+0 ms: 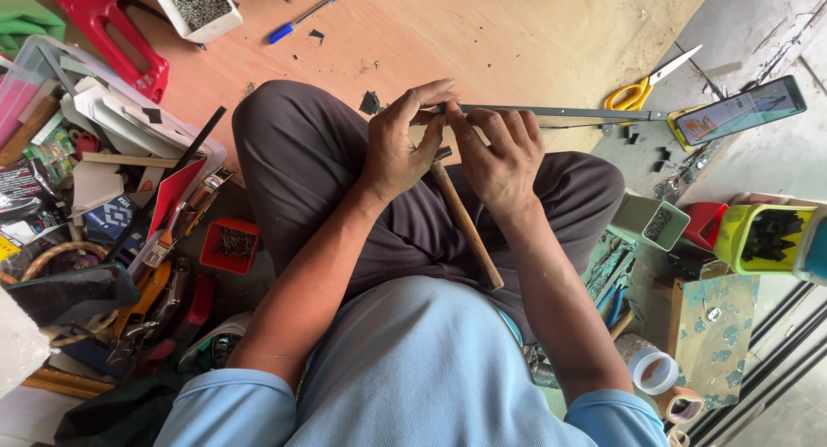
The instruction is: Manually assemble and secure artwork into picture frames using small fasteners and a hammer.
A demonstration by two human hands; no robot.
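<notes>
I see both hands, left hand (398, 145) and right hand (500, 158), fingers pinching the thin stiff metal strip (560, 113) at its near end, light, springy.

Two hands (448, 150), one hammer (465, 227), one scissors (642, 87)

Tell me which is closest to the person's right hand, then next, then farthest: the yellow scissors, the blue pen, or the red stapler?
From the right hand in the head view:
1. Yellow scissors, off to its right on the floor.
2. Blue pen, up and to the left on the board.
3. Red stapler, far left corner.
</notes>
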